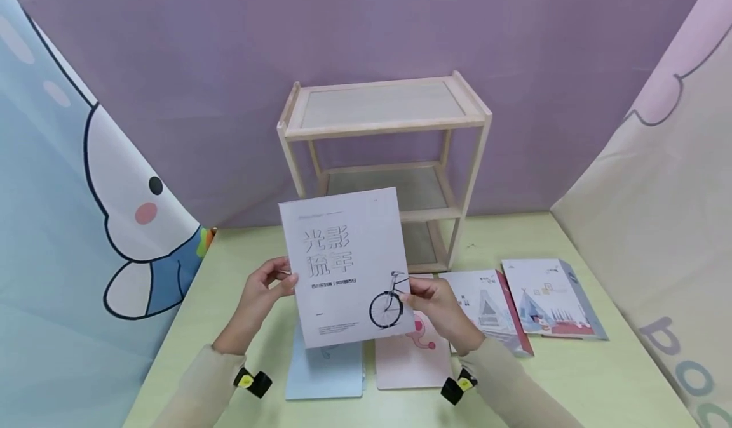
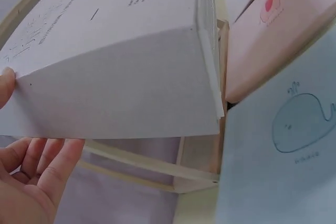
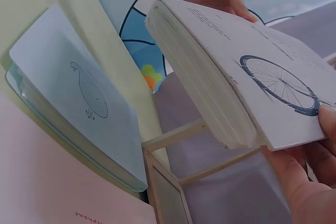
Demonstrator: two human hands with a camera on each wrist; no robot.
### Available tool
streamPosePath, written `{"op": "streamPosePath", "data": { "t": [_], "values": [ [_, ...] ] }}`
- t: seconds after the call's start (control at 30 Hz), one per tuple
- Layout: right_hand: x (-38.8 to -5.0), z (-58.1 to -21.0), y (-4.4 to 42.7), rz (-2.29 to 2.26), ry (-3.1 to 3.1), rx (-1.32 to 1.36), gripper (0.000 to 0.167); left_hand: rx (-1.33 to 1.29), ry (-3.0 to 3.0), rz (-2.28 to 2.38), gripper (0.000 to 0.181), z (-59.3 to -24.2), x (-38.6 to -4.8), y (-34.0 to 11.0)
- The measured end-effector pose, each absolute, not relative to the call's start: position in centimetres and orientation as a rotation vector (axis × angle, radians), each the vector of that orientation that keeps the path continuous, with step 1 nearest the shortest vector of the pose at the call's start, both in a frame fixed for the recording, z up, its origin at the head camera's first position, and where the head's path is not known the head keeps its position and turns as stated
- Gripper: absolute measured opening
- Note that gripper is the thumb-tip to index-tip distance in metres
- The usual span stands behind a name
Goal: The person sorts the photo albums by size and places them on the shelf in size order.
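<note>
Both hands hold up a thick white book (image 1: 349, 294) with a bicycle on its cover, raised above the table and tilted slightly. At its left edge the left hand (image 1: 260, 301) grips it, thumb on the cover and fingers behind. The right hand (image 1: 440, 310) pinches the lower right edge near the bicycle. In the left wrist view the book's white spine (image 2: 121, 87) shows beside the left hand (image 2: 37, 177). The page side (image 3: 202, 82) faces the camera in the right wrist view, with the right hand (image 3: 310, 177) at one corner.
A three-tier wooden shelf (image 1: 389, 126) stands behind the book against a purple cloth. A blue whale book (image 1: 325, 374) and a pink elephant book (image 1: 412, 367) lie on the green table (image 1: 211, 275). Two white-covered books (image 1: 486, 307), (image 1: 549, 294) lie at the right.
</note>
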State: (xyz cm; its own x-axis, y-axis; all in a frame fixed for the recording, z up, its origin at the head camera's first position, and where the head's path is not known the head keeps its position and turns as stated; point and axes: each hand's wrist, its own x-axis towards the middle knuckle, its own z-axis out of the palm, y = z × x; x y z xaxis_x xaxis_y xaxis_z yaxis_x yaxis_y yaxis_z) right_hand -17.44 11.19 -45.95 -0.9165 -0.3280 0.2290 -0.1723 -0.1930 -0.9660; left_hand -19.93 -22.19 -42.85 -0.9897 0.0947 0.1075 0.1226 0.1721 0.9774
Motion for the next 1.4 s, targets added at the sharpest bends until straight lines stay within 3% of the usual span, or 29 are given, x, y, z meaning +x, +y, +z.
{"op": "streamPosePath", "data": {
  "t": [0.7, 1.4],
  "values": [
    [-16.2, -44.1, 13.9, -2.266, 2.015, -0.494, 0.032, -0.285, -2.408, -1.986, 0.039, -39.7, -19.9, -19.1],
    [-15.4, -41.2, 15.5, -2.315, 2.02, -0.628, 0.022, -0.327, -2.359, -1.97, 0.038, -37.3, -20.1, -17.5]
  ]
}}
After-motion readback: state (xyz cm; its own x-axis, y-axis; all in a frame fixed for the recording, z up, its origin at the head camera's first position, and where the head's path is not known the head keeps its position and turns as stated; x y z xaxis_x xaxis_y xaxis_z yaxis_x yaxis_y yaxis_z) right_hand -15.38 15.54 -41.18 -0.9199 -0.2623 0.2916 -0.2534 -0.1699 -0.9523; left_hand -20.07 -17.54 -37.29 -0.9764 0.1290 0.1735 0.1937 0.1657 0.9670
